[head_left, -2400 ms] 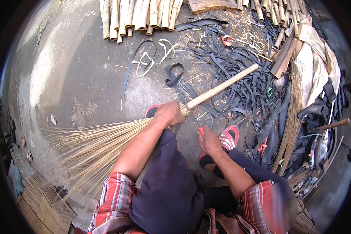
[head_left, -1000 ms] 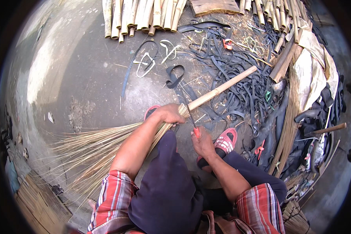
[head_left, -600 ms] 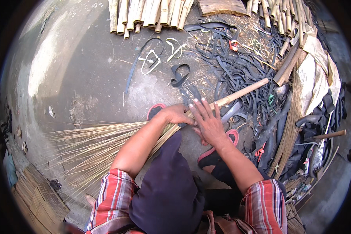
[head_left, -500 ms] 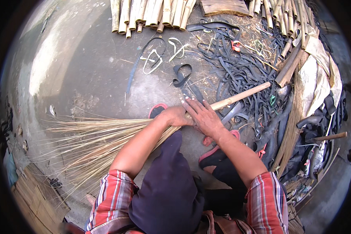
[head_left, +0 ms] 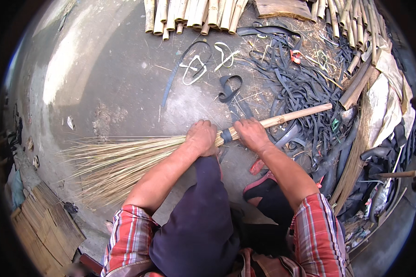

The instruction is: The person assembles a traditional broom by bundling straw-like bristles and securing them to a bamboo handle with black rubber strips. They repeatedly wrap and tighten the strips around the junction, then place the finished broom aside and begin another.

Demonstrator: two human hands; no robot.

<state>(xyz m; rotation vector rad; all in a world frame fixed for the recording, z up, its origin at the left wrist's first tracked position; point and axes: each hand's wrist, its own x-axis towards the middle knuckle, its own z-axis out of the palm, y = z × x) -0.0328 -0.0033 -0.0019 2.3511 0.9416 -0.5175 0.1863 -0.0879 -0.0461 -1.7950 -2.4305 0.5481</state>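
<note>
A stick broom (head_left: 125, 159) lies across in front of my raised knee, its thin pale bristles fanning out to the left. Its bamboo handle (head_left: 300, 113) points up to the right. A black rubber strip (head_left: 226, 135) is wound round the broom where bristles and handle meet. Just left of this binding, my left hand (head_left: 202, 137) is closed round the bristle bundle. My right hand (head_left: 252, 134) grips the broom on the other side of the binding, at the lower end of the handle. The undersides of both hands are hidden.
A tangled heap of black rubber strips (head_left: 296, 87) lies at the right. Bamboo poles (head_left: 198, 14) are stacked at the far side. A bundle of thin sticks (head_left: 351, 166) and a pale sack (head_left: 386, 97) are further right. Woven matting (head_left: 46, 226) lies near left.
My hands, overlapping before, are now apart on either side of the black binding, which has come into sight. The whole view has shifted slightly.
</note>
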